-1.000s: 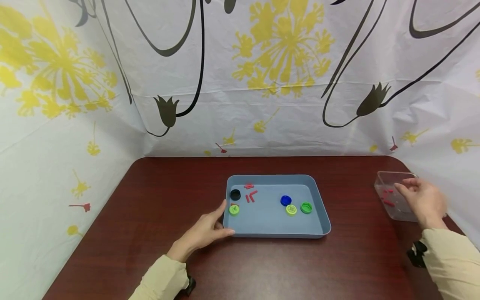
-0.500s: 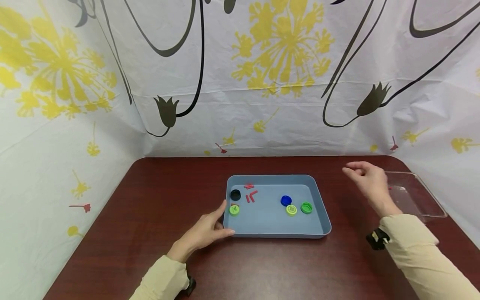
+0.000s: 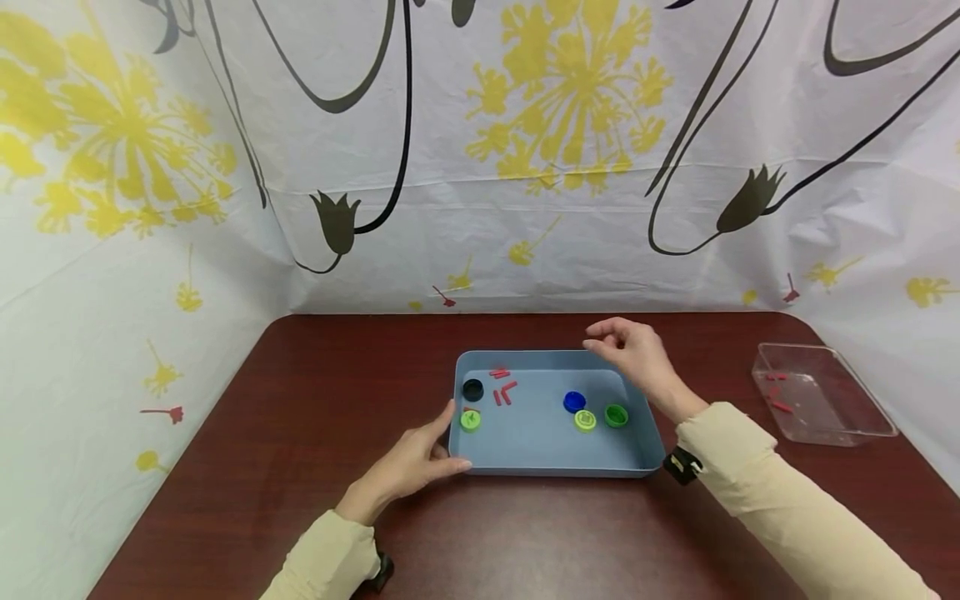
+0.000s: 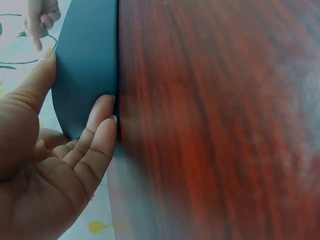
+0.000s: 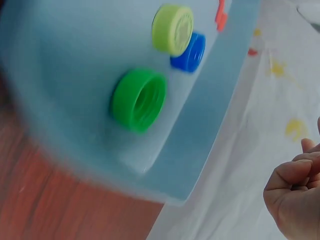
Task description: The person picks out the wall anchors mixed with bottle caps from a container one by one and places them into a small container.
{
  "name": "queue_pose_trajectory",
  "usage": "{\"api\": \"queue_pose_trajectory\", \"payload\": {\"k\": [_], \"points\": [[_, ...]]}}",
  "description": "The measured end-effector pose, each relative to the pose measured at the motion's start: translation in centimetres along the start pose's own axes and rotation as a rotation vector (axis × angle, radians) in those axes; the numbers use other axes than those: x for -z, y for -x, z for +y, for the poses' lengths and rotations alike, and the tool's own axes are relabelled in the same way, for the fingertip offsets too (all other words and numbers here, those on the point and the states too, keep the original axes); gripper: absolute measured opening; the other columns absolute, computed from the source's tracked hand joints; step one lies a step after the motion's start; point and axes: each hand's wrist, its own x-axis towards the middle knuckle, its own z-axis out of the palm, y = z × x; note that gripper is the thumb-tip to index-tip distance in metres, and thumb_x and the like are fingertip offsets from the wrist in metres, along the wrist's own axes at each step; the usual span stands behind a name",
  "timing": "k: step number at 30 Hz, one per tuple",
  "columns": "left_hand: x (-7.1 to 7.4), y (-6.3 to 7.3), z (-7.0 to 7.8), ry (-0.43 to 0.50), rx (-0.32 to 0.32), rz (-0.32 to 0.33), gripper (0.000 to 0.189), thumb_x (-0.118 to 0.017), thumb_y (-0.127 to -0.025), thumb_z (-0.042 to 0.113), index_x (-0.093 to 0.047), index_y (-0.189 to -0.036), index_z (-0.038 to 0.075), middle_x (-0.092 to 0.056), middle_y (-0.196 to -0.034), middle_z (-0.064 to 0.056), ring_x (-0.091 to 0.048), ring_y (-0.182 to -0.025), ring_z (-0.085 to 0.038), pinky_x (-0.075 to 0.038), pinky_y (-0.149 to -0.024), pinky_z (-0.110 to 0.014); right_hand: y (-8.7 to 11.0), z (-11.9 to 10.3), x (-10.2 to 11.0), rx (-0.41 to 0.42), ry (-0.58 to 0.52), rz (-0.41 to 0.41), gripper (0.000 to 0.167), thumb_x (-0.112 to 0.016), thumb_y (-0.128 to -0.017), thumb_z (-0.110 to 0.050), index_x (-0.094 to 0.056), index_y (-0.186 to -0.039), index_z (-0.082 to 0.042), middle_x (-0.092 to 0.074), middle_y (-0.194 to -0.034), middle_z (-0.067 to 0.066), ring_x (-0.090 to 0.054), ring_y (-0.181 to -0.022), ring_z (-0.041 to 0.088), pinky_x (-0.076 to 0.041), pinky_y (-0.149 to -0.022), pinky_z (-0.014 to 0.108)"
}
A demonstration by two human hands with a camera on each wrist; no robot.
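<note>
In the head view my left hand (image 3: 408,458) rests at the front left corner of a shallow blue-grey tray (image 3: 525,442), its thumb at the front rim. The left wrist view shows its fingers relaxed against the tray's wall (image 4: 85,65). My right hand (image 3: 637,354) hovers over the tray's back right part, thumb and index finger apart at their tips with nothing seen between them. Small red sticks (image 3: 506,396) lie in the tray's left part beside a black cap (image 3: 472,389) and a lime cap (image 3: 470,420). Right of them lie blue (image 3: 574,402), yellow-green (image 3: 585,420) and green (image 5: 139,100) caps.
A clear plastic box (image 3: 825,429) with several red sticks stands near the right table edge. The dark red wooden table (image 3: 337,375) meets a patterned white cloth (image 3: 525,250) at its back and sides.
My right hand has moved left from the clear box, across the table, to above the tray. The left hand and the tray have stayed in place.
</note>
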Motion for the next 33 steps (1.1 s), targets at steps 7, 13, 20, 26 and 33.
{"api": "queue_pose_trajectory", "payload": {"k": [7,13,20,26,33], "points": [[0.1,0.0,0.0,-0.001,-0.002,-0.002,0.094,-0.07,-0.083,0.04,-0.014,-0.152,0.009,-0.057,-0.098,-0.007,-0.055,-0.069,-0.011,-0.046,-0.062,-0.024,-1.1,-1.5,-2.6,0.057,-0.037,-0.11,0.019,-0.069,-0.087,-0.016,-0.067,-0.101,-0.005,-0.047,-0.063,0.002,-0.043,-0.057,0.013,-0.037,-0.055,0.025],[0.1,0.1,0.0,-0.006,-0.013,-0.009,0.094,-0.069,-0.084,0.04,-0.012,-0.152,0.009,-0.057,-0.093,-0.004,-0.055,-0.069,-0.01,-0.045,-0.062,-0.024,-2.0,-2.3,-4.1,0.087,-0.059,-0.168,0.018,-0.069,-0.086,-0.014,-0.067,-0.102,-0.004,-0.047,-0.062,0.001,-0.043,-0.057,0.013,-0.038,-0.056,0.025],[0.1,0.0,0.1,-0.006,-0.025,-0.01,0.093,-0.069,-0.084,0.04,-0.013,-0.151,0.008,-0.058,-0.094,-0.004,-0.056,-0.069,-0.009,-0.046,-0.062,-0.023,-2.6,-2.4,-5.8,0.122,-0.07,-0.249,0.018,-0.07,-0.085,-0.012,-0.067,-0.099,-0.003,-0.047,-0.062,0.001,-0.042,-0.056,0.013,-0.039,-0.056,0.025],[0.0,-0.1,0.1,0.007,-0.017,-0.011,0.093,-0.069,-0.084,0.039,-0.013,-0.151,0.009,-0.059,-0.094,-0.004,-0.057,-0.069,-0.009,-0.047,-0.063,-0.023,-2.8,-2.0,-7.4,0.209,-0.042,-0.338,0.022,-0.07,-0.084,-0.009,-0.066,-0.102,0.003,-0.045,-0.059,-0.001,-0.04,-0.053,0.011,-0.036,-0.055,0.024],[0.0,-0.1,0.1,0.004,-0.004,-0.008,0.093,-0.069,-0.084,0.04,-0.014,-0.151,0.009,-0.059,-0.09,-0.003,-0.057,-0.069,-0.009,-0.047,-0.063,-0.023,-2.5,-2.0,-9.2,0.218,-0.024,-0.431,0.024,-0.071,-0.084,-0.011,-0.067,-0.103,0.001,-0.047,-0.056,-0.002,-0.04,-0.05,0.009,-0.036,-0.053,0.022]]}}
